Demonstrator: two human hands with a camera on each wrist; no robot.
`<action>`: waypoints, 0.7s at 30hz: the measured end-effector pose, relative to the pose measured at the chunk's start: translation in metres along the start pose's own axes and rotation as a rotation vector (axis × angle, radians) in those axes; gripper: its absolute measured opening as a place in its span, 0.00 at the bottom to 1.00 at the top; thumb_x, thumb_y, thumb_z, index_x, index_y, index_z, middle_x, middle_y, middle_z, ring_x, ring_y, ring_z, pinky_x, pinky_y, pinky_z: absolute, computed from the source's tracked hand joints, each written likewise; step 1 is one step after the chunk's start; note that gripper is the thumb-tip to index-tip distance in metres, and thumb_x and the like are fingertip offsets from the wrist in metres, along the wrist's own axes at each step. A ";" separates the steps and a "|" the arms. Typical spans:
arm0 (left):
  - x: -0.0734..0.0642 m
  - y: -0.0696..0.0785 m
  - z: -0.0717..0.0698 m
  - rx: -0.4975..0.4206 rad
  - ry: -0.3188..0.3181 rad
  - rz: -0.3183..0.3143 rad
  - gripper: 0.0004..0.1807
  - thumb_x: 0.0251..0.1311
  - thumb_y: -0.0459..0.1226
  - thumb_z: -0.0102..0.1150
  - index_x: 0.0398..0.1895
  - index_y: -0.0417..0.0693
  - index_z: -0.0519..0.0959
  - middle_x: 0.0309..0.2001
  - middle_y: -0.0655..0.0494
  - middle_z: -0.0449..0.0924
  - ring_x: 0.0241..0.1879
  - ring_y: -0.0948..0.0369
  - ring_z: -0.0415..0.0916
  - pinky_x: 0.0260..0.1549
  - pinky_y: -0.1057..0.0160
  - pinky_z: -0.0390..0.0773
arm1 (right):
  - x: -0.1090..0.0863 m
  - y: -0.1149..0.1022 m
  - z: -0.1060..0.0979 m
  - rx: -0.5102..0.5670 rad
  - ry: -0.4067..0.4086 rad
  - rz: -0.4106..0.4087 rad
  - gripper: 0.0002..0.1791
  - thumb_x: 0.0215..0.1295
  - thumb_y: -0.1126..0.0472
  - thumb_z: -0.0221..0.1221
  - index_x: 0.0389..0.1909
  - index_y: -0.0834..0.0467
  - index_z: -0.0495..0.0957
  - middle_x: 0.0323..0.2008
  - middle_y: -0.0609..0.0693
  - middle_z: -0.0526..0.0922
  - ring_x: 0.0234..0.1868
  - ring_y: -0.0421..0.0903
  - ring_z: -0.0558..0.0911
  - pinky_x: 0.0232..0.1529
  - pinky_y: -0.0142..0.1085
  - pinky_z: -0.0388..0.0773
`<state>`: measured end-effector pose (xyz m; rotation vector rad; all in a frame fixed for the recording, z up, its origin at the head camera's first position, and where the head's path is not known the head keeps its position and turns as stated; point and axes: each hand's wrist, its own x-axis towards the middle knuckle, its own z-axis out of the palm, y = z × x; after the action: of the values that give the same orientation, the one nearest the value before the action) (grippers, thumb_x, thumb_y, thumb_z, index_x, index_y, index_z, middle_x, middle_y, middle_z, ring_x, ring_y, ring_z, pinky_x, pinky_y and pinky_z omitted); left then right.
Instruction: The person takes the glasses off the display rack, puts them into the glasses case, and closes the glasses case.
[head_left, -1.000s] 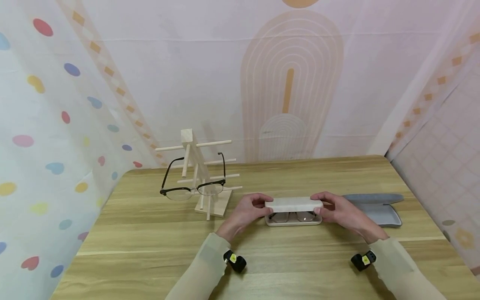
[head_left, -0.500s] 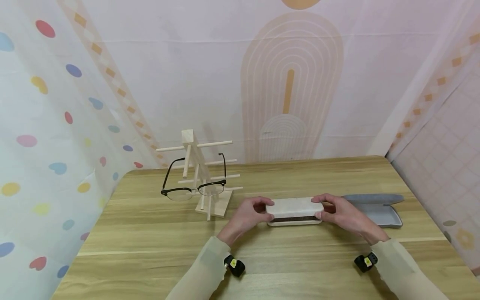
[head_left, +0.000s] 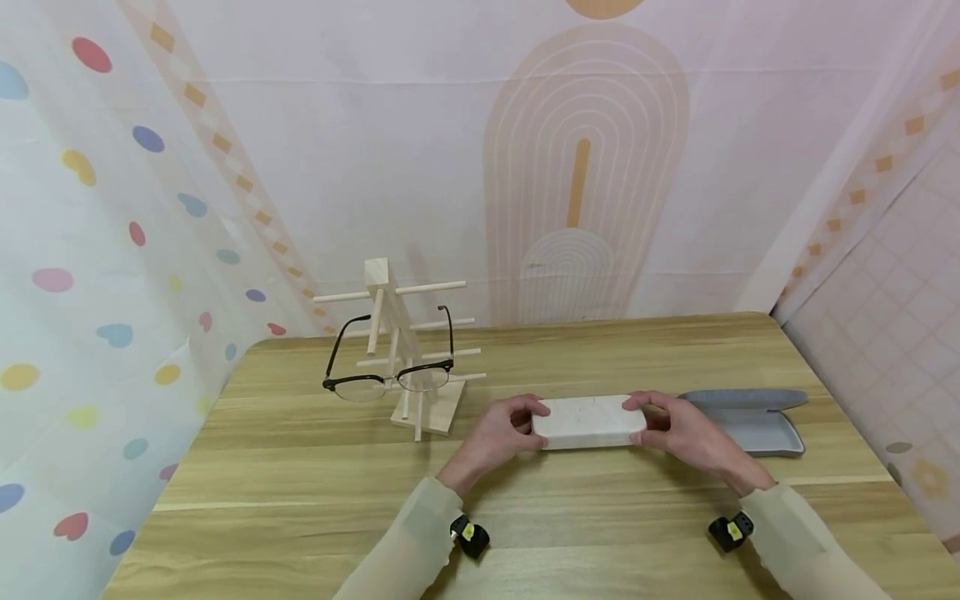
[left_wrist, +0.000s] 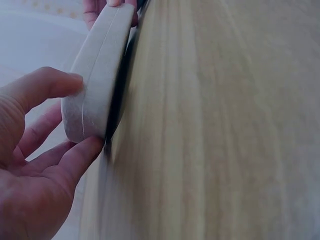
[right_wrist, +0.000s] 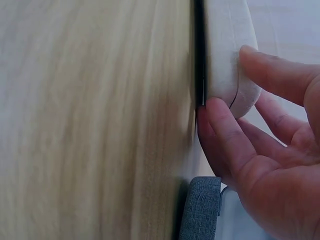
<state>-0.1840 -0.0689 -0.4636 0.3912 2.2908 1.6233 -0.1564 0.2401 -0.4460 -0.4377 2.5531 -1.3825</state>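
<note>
A white glasses case [head_left: 588,419] lies on the table, its lid down on its base; a thin seam runs along its side in both wrist views. My left hand [head_left: 501,435] grips the case's left end, thumb on the near side and fingers behind and at the end. At the other end my right hand [head_left: 686,432] holds it in a matching grip. In the left wrist view the left thumb presses the case [left_wrist: 95,85] near its seam. The glasses that lay inside are hidden.
Left of the hands stands a wooden peg rack [head_left: 420,400] with black-rimmed glasses [head_left: 390,379] hung on it. To the right a grey glasses case [head_left: 757,425] lies open, partly behind the right hand. A patterned curtain [head_left: 420,167] hangs behind the wooden table [head_left: 315,500].
The lid of the white case has come down from half open to meet its base, covering the glasses inside. Both hands have stayed at the case's ends.
</note>
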 end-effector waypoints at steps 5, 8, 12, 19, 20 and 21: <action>-0.002 0.001 0.002 0.052 0.002 0.033 0.20 0.50 0.22 0.71 0.49 0.41 0.84 0.67 0.47 0.74 0.66 0.49 0.73 0.64 0.58 0.76 | 0.001 -0.001 0.003 0.010 0.015 0.031 0.21 0.65 0.64 0.69 0.58 0.59 0.78 0.69 0.65 0.72 0.49 0.50 0.79 0.48 0.34 0.76; -0.003 0.002 0.004 0.078 0.011 0.062 0.20 0.50 0.21 0.71 0.47 0.40 0.83 0.65 0.46 0.74 0.65 0.50 0.74 0.64 0.57 0.76 | 0.000 -0.002 0.005 -0.007 0.024 0.025 0.21 0.64 0.65 0.69 0.57 0.59 0.79 0.69 0.65 0.72 0.50 0.50 0.78 0.49 0.35 0.75; -0.004 0.003 0.005 0.130 0.026 0.083 0.19 0.50 0.21 0.72 0.46 0.41 0.83 0.64 0.47 0.75 0.63 0.51 0.75 0.63 0.58 0.77 | -0.002 -0.001 0.005 -0.052 0.035 -0.011 0.19 0.64 0.65 0.69 0.56 0.58 0.80 0.71 0.65 0.70 0.54 0.53 0.77 0.52 0.39 0.75; -0.007 0.005 0.005 0.184 0.027 0.090 0.19 0.52 0.23 0.73 0.48 0.43 0.84 0.68 0.47 0.73 0.65 0.51 0.74 0.63 0.58 0.76 | -0.007 0.002 0.004 -0.081 0.054 -0.066 0.18 0.66 0.63 0.68 0.56 0.59 0.82 0.71 0.64 0.71 0.66 0.60 0.73 0.58 0.35 0.74; -0.008 0.005 0.005 0.185 0.025 0.088 0.19 0.53 0.24 0.73 0.48 0.43 0.84 0.70 0.47 0.72 0.66 0.50 0.73 0.64 0.58 0.76 | -0.007 0.002 0.004 -0.076 0.051 -0.077 0.19 0.67 0.63 0.68 0.57 0.60 0.81 0.71 0.65 0.71 0.66 0.60 0.74 0.57 0.34 0.75; -0.009 0.005 0.005 0.181 0.022 0.084 0.20 0.53 0.24 0.73 0.50 0.44 0.83 0.71 0.46 0.70 0.68 0.50 0.72 0.64 0.58 0.75 | -0.008 0.002 0.004 -0.071 0.047 -0.088 0.19 0.67 0.63 0.68 0.58 0.61 0.81 0.71 0.66 0.70 0.65 0.60 0.75 0.56 0.33 0.76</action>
<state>-0.1741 -0.0667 -0.4598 0.5204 2.4776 1.4679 -0.1483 0.2406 -0.4493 -0.5416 2.6570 -1.3492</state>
